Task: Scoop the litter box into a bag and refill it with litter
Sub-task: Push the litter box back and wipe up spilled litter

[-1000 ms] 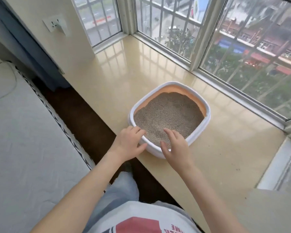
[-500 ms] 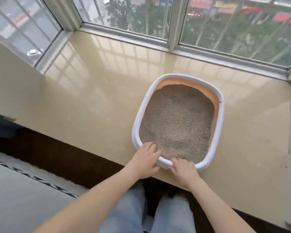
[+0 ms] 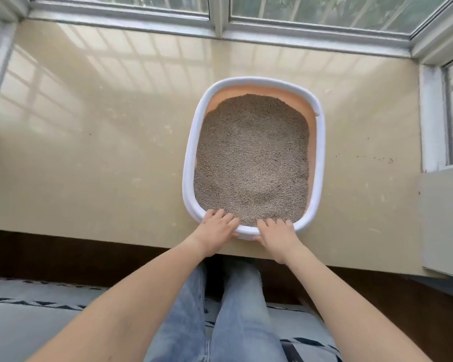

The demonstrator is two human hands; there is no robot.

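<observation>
Litter box (image 3: pixel 321 142) placement: the box is seated on a beige window ledge (image 3: pixel 89 158), right of the ledge's centre, with its near end close to the ledge's front edge. A white rim and a peach-coloured inner wall are shown. Grey-brown litter (image 3: pixel 251 158) is spread across the floor of the box and reaches the near wall; a band of bare inner wall is exposed at the far end and along the right side.

Left hand (image 3: pixel 216 231): the near rim is gripped at its left corner. The fingers (image 3: pixel 220 215) are curled over the top of the rim, with the tips at the edge of the litter. The thumb is seen against the outer wall below the rim.

Right hand (image 3: pixel 277 237): the near rim is gripped just right of the left hand, a short length of bare rim being left between the two. The fingers are hooked over the rim into the box, and the thumb is placed against the outer wall.

Both forearms are extended forward over legs in blue jeans (image 3: pixel 236 314).

Surroundings: a window frame (image 3: pixel 220 30) is fitted along the far edge of the ledge. A few dark specks (image 3: pixel 377 158) are scattered on the ledge to the right of the box. A pale rug (image 3: pixel 37 322) with a dark patterned border is laid on the floor below the ledge.
</observation>
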